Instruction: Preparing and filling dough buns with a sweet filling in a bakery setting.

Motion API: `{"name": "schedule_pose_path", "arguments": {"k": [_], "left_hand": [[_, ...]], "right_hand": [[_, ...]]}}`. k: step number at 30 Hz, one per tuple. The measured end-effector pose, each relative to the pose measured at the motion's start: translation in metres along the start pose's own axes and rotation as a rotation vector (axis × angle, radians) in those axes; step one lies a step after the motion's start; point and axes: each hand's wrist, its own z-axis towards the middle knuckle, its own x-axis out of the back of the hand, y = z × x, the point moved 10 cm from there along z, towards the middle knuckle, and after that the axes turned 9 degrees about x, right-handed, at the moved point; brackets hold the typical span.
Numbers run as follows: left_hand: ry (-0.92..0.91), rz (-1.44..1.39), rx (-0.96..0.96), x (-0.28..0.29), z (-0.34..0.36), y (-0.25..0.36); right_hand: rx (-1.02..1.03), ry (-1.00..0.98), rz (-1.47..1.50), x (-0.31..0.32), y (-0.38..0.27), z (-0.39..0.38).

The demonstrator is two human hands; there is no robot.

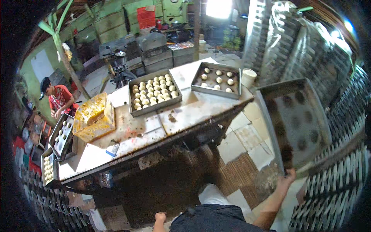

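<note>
My right hand [286,177] grips the near end of a dark metal tray [262,112] at the right, off the worktable, its base marked with dark round patches. My left hand [160,217] is low beside my dark-clothed body, fingers curled, with nothing visible in it. On the white worktable [143,125] are a metal tray [135,112] packed with pale dough balls, a tray [214,92] with several spaced balls, a stained yellow container [83,129] and a small scraper [112,149]. Two more trays with dough balls [62,137] sit at its left end.
A person in red [62,94] works at the table's far left. A white bucket [248,77] stands by the right corner. Metal racks [328,181] flank me at lower right and left; wrapped racks [278,42] stand behind. A motorbike [118,65] and metal boxes [152,54] are beyond the table.
</note>
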Motion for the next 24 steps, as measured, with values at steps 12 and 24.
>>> {"name": "schedule_pose_path", "arguments": {"k": [12,24], "left_hand": [[0.432,-0.670,0.143,0.163,-0.090,0.224],[0.352,-0.453,-0.373,0.280,0.020,0.512]], "right_hand": [[-0.260,-0.041,-0.334,-0.313,0.450,0.143],[-0.229,-0.367,-0.771,-0.364,0.552,0.167]]}}
